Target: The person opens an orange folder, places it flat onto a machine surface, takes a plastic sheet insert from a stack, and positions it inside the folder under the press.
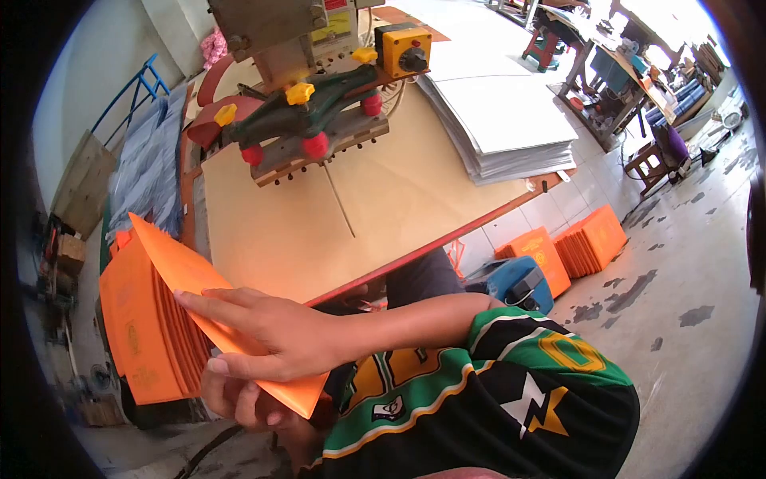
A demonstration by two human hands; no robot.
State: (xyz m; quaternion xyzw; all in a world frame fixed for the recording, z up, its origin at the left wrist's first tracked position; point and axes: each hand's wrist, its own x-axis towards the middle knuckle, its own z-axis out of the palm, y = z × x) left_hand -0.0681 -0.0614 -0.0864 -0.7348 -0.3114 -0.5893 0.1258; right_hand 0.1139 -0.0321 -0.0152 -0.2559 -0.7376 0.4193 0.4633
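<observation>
An orange folder (179, 267) is tilted at the lower left, its lower corner showing beyond my wrist. Across its face lies my right hand (275, 327), palm down with the fingers stretched out and the thumb apart. My left hand (243, 399) is beneath it, fingers curled at the folder's lower edge; part of this hand is hidden behind the folder and my right hand. Just left of both hands stands a thick stack of orange folders (144, 343) with dark printed emblems, its edges facing me.
A machine with a dark green clamp frame (307, 116), yellow knobs and red rubber feet stands over the tan tabletop (271, 231). White sheets (511, 120) are piled at the back right. More orange folders (586, 243) stand on the floor, beside a blue case (519, 283).
</observation>
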